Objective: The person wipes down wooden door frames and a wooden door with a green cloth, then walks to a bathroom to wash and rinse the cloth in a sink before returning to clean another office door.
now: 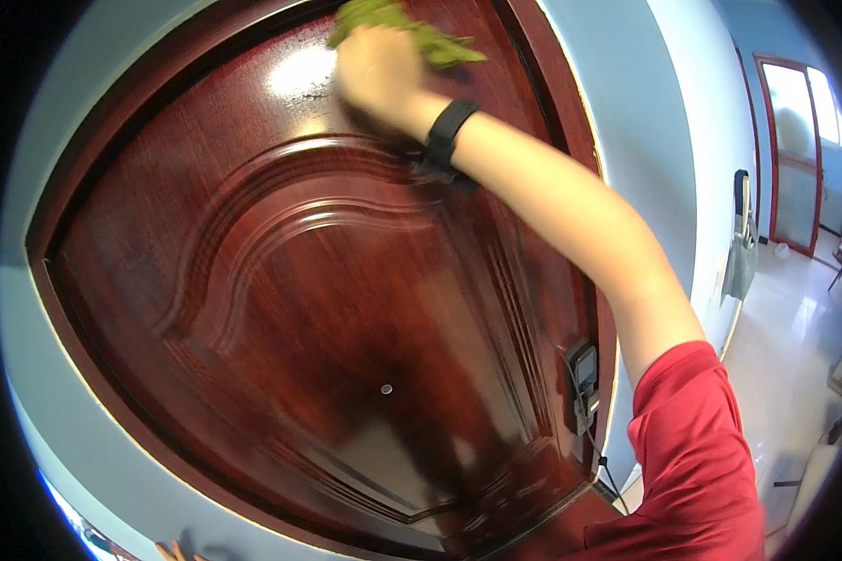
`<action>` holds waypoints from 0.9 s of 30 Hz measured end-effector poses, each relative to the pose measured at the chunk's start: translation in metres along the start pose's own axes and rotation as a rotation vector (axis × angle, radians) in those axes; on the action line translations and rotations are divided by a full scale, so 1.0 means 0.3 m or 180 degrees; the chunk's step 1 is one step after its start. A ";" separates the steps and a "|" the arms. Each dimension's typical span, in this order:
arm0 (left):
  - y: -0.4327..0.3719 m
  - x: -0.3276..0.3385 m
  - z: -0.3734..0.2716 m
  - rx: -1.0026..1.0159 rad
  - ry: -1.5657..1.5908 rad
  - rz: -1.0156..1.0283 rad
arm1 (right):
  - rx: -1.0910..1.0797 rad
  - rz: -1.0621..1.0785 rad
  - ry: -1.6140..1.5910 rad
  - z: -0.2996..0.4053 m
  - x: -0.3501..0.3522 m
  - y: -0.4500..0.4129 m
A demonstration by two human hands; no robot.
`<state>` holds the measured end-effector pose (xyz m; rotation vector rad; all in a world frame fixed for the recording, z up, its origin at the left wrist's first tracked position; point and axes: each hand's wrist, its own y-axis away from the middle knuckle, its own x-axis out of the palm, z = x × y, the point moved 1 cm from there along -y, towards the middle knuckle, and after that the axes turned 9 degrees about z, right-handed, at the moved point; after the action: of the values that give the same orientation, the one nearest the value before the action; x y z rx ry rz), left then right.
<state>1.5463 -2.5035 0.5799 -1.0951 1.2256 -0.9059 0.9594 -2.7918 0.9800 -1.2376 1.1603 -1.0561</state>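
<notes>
My right hand (pixel 382 73) is raised to the upper part of a dark red wooden door (pixel 309 294), its fingers closed on a green cloth (pixel 438 42). The cloth lies against the door's top panel and is blurred. A black band (pixel 449 133) circles my right wrist, and a red sleeve covers the upper arm. Only the fingertips of my left hand (pixel 175 552) show at the bottom left edge, by the pale blue wall; the rest of it is cut off. A small round peephole (pixel 386 389) sits in the door's middle panel.
A black door lock (pixel 581 386) with a thin cable is on the door's right side. The dark red frame (pixel 45 245) surrounds the door. Beyond the wall at right, a shiny tiled floor (pixel 779 350) leads to a red-framed glass door (pixel 793 154).
</notes>
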 end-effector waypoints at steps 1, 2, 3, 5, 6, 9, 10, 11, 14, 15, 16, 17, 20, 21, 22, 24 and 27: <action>-0.004 -0.006 0.023 0.0004 -0.0006 0.0008 | -0.0288 0.0250 -0.0102 0.096 -0.026 0.054; -0.001 0.016 0.034 0.0075 -0.0250 0.0010 | -0.1031 -0.0285 -0.0654 0.126 -0.045 0.138; -0.022 0.000 0.037 0.0178 -0.0534 0.0051 | -0.1730 -0.0791 -0.1246 0.160 -0.043 0.210; -0.030 -0.002 0.009 0.0254 -0.0735 0.0060 | -0.1309 0.0524 -0.1110 0.127 -0.034 0.203; -0.034 -0.017 -0.008 0.0283 -0.0955 0.0029 | -0.1170 0.1025 -0.0623 0.094 -0.087 0.171; -0.017 -0.009 0.011 -0.0244 0.0213 0.0298 | -0.0100 0.0989 -0.0071 -0.228 0.019 0.014; -0.001 -0.005 0.028 -0.0249 0.0199 0.0298 | 0.0042 0.0052 -0.0642 -0.295 0.045 0.000; 0.013 0.006 0.049 -0.0295 0.0169 0.0304 | 0.0193 -0.0900 -0.1203 -0.374 0.064 -0.001; -0.051 0.012 -0.002 0.0208 -0.0390 0.0071 | 0.0375 -0.0955 -0.0741 -0.667 0.147 0.003; -0.055 -0.028 -0.025 0.0695 -0.1046 -0.0147 | 0.0668 -0.0995 -0.1270 -0.578 0.105 0.072; -0.059 -0.024 -0.011 0.0787 -0.0961 -0.0220 | 0.1116 -0.0622 -0.1113 -0.551 0.078 0.120; -0.042 0.005 0.022 0.0779 -0.0941 -0.0252 | 0.1560 -0.0260 -0.0927 -0.534 0.058 0.160; 0.010 0.059 0.104 -0.0009 0.0512 0.0102 | 0.1070 -0.0176 -0.0242 -0.303 0.075 0.318; 0.003 0.049 0.084 0.0068 0.0440 0.0009 | 0.0202 -0.0084 -0.0142 -0.172 0.086 0.385; -0.002 0.047 0.075 0.0164 0.0391 -0.0080 | -0.0644 -0.0305 -0.0903 -0.035 0.061 0.442; 0.017 0.037 0.092 0.0097 0.0232 -0.0044 | -0.1513 0.0006 -0.1866 0.183 -0.021 0.525; 0.014 0.045 0.084 0.0085 0.0023 -0.0012 | -0.1180 0.1072 -0.1654 0.106 -0.017 0.552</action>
<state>1.5730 -2.5117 0.5725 -1.0741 1.2145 -0.9273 0.9856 -2.7722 0.8146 -1.4272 1.1220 -0.2441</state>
